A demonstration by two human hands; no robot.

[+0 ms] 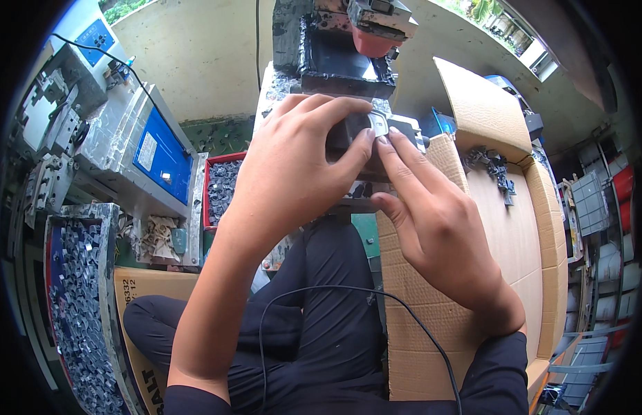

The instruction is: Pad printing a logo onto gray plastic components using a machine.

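Observation:
A small light-grey plastic part with a dark mark on it lies at a dark fixture on the machine bench. My left hand pinches that part between thumb and index finger. From the right, my right hand reaches in with index and middle fingers stretched out, their tips at the part's lower edge and its thumb apart. Just above hangs a pinkish-red printing pad, beside a black ink tray. My hands hide much of the fixture.
Right of my legs stands an open cardboard box with several dark parts inside. A red bin and a long tray, both full of small grey parts, are at left. A black cable crosses my lap.

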